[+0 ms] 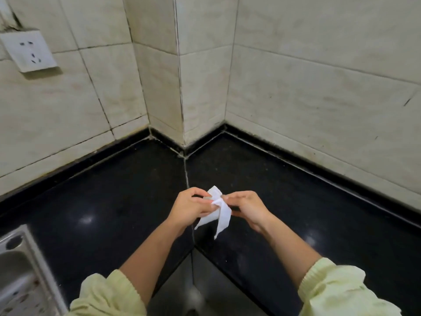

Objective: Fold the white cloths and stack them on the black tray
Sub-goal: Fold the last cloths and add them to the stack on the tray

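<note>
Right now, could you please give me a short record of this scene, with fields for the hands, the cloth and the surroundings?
left hand: pinches the white cloth
right hand: pinches the same cloth
white cloth: bunched between both hands over the counter, two ends hanging loose, not folded flat
black tray: not in view
counter: black, glossy, runs into a tiled corner
sink: steel, lower left edge
wall socket: upper left, on the tiles
</note>
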Demonstrator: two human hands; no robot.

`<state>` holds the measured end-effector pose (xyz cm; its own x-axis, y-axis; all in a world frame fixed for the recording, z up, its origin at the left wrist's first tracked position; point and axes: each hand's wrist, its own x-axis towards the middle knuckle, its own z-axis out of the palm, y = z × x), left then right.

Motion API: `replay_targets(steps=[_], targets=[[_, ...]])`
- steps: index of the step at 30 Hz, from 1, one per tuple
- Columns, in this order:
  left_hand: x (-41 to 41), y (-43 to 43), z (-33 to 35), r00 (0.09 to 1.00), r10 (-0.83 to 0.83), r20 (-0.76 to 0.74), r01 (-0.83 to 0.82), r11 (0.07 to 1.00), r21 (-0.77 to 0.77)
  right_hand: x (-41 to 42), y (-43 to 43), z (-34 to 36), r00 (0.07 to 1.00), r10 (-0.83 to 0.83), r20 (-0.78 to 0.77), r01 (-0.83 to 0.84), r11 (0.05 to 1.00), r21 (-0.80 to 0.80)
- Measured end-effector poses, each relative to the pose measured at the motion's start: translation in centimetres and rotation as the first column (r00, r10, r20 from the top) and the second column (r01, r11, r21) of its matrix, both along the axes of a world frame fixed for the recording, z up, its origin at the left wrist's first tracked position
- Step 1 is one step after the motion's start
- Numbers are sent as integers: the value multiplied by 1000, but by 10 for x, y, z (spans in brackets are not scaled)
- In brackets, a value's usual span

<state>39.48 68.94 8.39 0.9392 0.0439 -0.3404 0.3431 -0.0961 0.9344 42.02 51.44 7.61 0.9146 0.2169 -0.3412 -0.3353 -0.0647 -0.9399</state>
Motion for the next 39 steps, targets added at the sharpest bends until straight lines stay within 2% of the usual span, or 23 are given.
replay_targets(steps=[6,9,15,19,23,29,34,37,39], targets=[[53,20,-11,996,-53,-78,49,998,-46,41,1,-8,984,-176,-20,175,983,-60],[73,27,-16,994,-61,-88,59,998,-22,51,-8,-7,956,-288,-50,287,958,-12],[101,24,-31,997,-62,-54,64,998,24,64,-29,-6,954,-300,-5,300,954,-10],[114,23,-34,999,-21,-35,22,999,29,77,-40,-11,914,-404,-41,404,915,-1],[127,27,-28,997,-8,-80,12,999,44,98,-55,-15,872,-487,-60,476,869,-137],[147,26,-19,999,9,-42,-8,999,38,120,-67,-8,909,-418,-7,402,879,-257],[163,23,-7,997,71,41,-69,996,-60,140,-75,8,871,-488,51,491,866,-98],[164,26,3,995,17,98,-6,994,-113,146,-83,16,869,-488,76,491,871,-26],[159,29,8,991,-54,121,65,994,-90,143,-90,16,879,-474,51,474,881,13]])
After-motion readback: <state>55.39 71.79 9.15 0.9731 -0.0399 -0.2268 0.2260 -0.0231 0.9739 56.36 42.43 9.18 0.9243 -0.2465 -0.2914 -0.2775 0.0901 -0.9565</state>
